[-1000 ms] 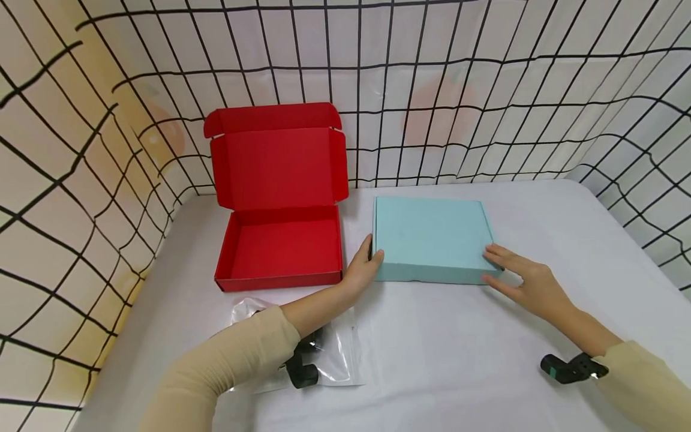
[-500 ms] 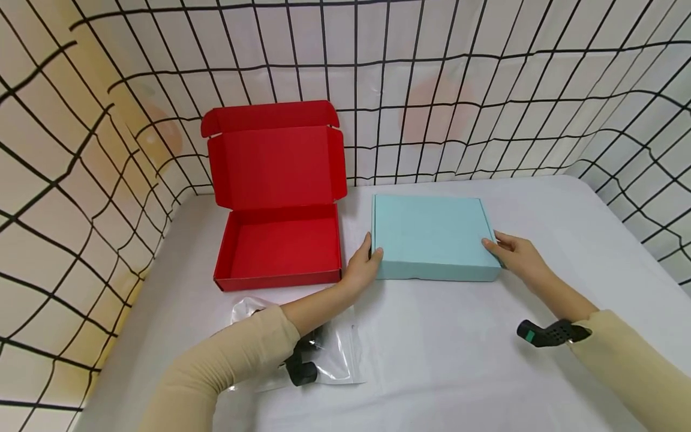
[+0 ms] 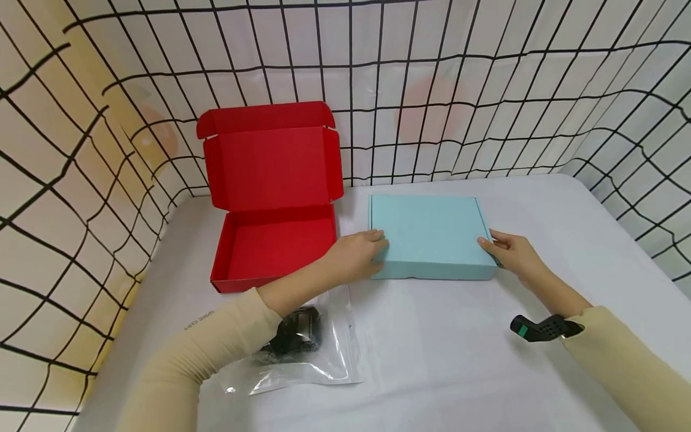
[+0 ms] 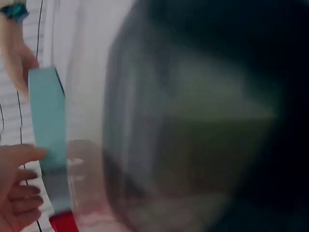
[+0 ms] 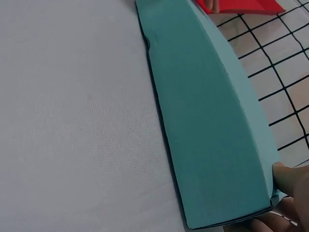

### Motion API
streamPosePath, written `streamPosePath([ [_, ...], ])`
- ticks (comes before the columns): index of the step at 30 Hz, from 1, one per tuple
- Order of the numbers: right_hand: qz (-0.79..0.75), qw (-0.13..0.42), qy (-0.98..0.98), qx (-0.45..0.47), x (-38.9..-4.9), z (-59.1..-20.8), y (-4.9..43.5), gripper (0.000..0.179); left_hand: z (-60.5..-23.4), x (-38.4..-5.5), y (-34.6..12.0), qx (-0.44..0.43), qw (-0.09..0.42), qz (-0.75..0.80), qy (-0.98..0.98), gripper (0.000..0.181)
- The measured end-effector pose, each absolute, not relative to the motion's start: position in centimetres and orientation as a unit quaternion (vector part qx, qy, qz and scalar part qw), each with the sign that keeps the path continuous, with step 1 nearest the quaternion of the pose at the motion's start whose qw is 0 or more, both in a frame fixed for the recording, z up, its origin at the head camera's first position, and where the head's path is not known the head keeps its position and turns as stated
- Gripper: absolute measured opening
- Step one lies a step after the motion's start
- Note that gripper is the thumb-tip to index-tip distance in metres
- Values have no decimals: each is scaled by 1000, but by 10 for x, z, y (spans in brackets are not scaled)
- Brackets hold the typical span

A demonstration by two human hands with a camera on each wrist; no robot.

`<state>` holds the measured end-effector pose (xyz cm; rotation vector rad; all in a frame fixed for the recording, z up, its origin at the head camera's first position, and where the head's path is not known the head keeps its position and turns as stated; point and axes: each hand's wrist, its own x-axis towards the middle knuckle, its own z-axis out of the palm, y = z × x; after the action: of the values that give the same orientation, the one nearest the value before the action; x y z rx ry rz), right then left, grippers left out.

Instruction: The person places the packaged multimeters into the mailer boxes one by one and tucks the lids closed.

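Note:
In the head view a closed light-blue cardboard box (image 3: 432,231) lies flat on the white table. My right hand (image 3: 515,255) grips its right side near the front corner. In the right wrist view the thumb of the right hand (image 5: 292,181) presses the lid edge, with the other fingers curled at the box's end. At the left end, my left hand (image 3: 351,258) reaches over the near corner with loosely bent fingers touching the box. The left wrist view has one finger of the left hand (image 4: 17,193) against the blue box (image 4: 46,111); the rest hang beside it.
A red cardboard box (image 3: 236,285) stands to the left, lid raised. A clear zip bag (image 3: 337,354) with a black item (image 3: 299,330) lies under my left forearm. Black wire mesh (image 3: 351,138) encloses the back and sides of the white table (image 3: 432,360).
My right hand has closed its grip on the blue box's right side. My left hand has turned from the left side to over the near-left corner. The box stays put.

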<state>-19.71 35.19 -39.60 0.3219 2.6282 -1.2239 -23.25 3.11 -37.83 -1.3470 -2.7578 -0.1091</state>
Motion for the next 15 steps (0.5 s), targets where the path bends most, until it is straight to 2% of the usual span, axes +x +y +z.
streamPosePath([
  [3,-423,115,892,111,-198,-397,351,78,-377,-239,25,-481,29,51,-875,48],
  [6,-425,115,891,112,-199,-398,351,78,-377,-242,23,-515,44,106,-849,50],
  [15,-423,110,890,126,-199,-401,353,81,-378,-244,25,-543,60,113,-830,37],
])
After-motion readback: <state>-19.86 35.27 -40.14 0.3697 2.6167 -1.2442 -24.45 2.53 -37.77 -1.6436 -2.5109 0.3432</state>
